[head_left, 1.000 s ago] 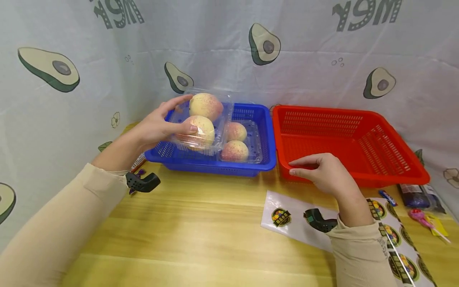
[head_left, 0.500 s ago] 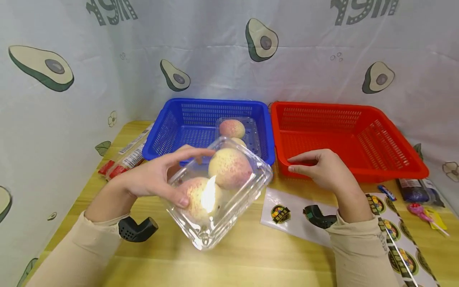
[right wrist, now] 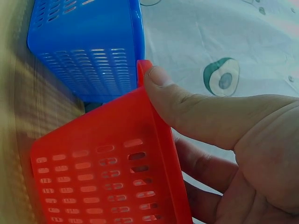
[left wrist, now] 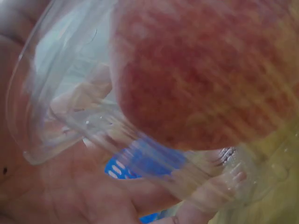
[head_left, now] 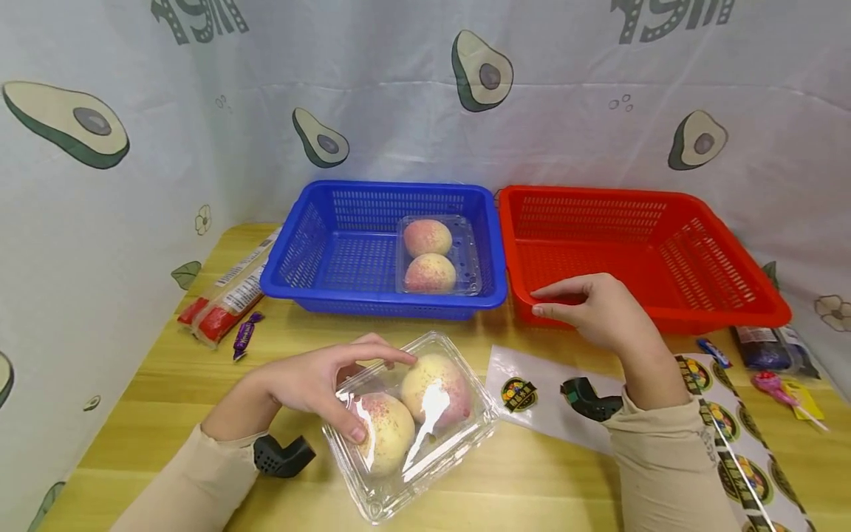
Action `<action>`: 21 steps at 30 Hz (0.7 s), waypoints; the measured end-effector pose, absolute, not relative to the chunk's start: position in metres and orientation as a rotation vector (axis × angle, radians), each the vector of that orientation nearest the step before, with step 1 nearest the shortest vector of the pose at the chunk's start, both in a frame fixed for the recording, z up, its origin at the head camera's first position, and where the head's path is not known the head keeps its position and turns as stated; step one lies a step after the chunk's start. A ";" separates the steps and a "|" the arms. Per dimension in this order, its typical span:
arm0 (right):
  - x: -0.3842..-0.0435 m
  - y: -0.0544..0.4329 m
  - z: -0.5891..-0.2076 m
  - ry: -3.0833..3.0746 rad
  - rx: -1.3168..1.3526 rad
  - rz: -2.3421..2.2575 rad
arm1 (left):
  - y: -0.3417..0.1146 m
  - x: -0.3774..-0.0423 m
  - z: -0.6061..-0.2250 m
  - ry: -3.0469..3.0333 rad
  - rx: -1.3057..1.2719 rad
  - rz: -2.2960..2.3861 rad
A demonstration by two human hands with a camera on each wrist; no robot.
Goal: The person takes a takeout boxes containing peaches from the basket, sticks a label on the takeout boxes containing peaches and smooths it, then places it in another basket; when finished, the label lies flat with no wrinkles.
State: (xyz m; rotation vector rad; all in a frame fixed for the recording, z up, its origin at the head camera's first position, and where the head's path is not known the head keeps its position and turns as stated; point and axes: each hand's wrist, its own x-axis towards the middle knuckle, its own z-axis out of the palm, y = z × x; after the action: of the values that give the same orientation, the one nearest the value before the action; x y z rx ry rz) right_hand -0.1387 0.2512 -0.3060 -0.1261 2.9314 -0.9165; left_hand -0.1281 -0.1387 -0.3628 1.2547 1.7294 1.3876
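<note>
A clear plastic clamshell box (head_left: 459, 436) with two peaches (head_left: 435, 388) inside stands at the front middle, close over the table. My left hand (head_left: 326, 380) grips its left side, thumb over the front and fingers behind. In the left wrist view a reddish peach (left wrist: 201, 74) shows large through the clear plastic. My right hand (head_left: 601, 310) pinches the rim of the red basket (head_left: 705, 318) near its front left corner; the right wrist view shows the thumb (right wrist: 182, 105) on the rim and fingers inside. A second box of two peaches (head_left: 428, 273) sits in the blue basket (head_left: 319, 295).
Red-and-clear packets (head_left: 226, 303) and a purple wrapped candy (head_left: 244, 336) lie left. White sticker sheets (head_left: 541, 414) lie right of the clamshell and under the right forearm. A pink lollipop (head_left: 774, 384), a small blue packet (head_left: 714, 353) and a dark bag (head_left: 764, 349) lie far right.
My left hand has brought the peach box from above the blue basket forward and down toward the table, turning it. The right hand has kept its place on the red rim.
</note>
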 end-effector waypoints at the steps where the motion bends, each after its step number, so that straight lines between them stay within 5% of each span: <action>1: -0.138 0.251 -0.306 2.931 -0.119 -0.916 | -0.139 -0.130 -0.365 1.730 1.251 1.385; 21: -0.139 0.249 -0.311 2.930 -0.091 -0.918 | -0.154 -0.145 -0.383 1.910 0.988 1.524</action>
State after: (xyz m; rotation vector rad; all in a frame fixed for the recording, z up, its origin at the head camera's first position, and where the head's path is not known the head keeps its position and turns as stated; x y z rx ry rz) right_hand -0.1390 0.2487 -0.3114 -0.0908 2.9297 -0.9178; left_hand -0.1454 -0.1536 -0.3829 0.9882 1.9100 1.5244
